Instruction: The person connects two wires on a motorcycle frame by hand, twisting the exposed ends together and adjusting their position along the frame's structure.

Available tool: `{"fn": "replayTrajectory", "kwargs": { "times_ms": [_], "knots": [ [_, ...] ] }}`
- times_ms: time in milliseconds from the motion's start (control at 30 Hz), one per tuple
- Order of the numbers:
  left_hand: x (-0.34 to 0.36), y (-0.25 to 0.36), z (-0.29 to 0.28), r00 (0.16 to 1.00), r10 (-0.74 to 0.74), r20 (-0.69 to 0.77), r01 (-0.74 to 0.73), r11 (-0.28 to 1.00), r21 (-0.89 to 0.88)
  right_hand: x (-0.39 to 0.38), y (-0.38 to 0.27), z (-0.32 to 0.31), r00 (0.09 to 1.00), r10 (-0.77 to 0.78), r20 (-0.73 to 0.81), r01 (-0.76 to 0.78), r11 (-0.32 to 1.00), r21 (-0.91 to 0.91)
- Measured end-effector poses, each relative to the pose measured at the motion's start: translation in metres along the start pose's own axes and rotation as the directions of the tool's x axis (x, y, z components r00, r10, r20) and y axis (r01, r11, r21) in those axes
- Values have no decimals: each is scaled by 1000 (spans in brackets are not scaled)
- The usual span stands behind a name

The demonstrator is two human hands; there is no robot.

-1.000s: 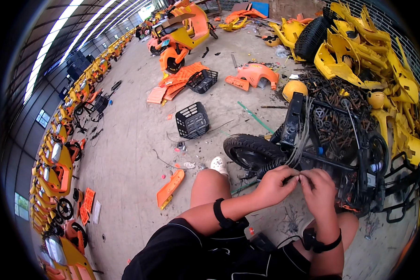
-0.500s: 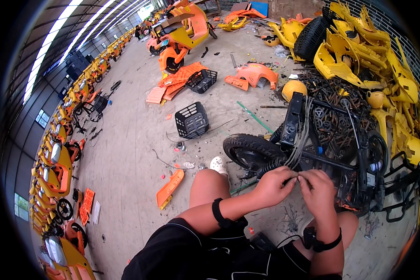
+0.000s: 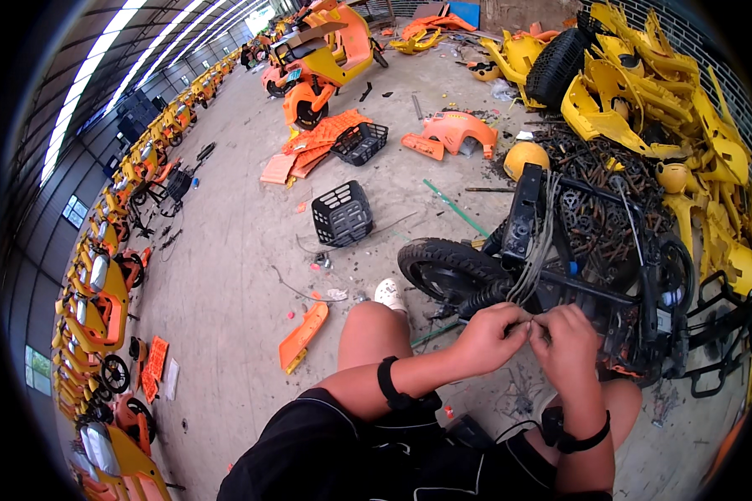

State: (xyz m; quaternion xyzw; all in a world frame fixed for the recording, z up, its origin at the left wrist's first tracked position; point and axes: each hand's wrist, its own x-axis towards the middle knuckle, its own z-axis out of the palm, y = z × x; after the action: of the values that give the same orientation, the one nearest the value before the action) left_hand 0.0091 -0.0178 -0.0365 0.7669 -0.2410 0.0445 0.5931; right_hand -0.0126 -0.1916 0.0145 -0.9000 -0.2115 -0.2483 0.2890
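Observation:
My left hand (image 3: 495,336) and my right hand (image 3: 566,342) meet fingertip to fingertip, both pinched closed. Whatever is between the fingers is too small to make out. They hover at the near side of a stripped black scooter frame (image 3: 522,219) that lies on the floor. A bundle of grey cables (image 3: 545,242) hangs over the frame and runs down toward my fingers; whether I hold any of it cannot be seen. Left of the frame is its black-tyred wheel (image 3: 447,265).
A black plastic basket (image 3: 342,214), a second black basket (image 3: 361,144) and an orange panel (image 3: 304,336) lie on the concrete. Yellow body panels (image 3: 643,92) and rusty metal parts (image 3: 602,167) are heaped at right. Yellow scooters (image 3: 100,309) line the left wall.
My fingertips stay together, with the fingers shifting only slightly. The frame, cables and surrounding parts have not moved.

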Motion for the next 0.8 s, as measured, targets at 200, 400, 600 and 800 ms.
{"fn": "replayTrajectory", "kwargs": {
  "times_ms": [200,400,600,800],
  "knots": [
    [-4,1,-1,1000,9,29,-7,998,-56,-4,1,1,999,-26,-24,28,997,74],
    [-5,2,-5,995,52,82,-48,997,-56,-6,-1,-2,1000,-6,13,4,992,127],
    [-3,10,-13,983,117,144,-110,993,-52,-9,-5,-6,998,54,43,-61,985,161],
    [9,20,-28,932,316,176,-330,942,56,-5,-8,-12,1000,-2,10,1,994,108]
  ]
}}
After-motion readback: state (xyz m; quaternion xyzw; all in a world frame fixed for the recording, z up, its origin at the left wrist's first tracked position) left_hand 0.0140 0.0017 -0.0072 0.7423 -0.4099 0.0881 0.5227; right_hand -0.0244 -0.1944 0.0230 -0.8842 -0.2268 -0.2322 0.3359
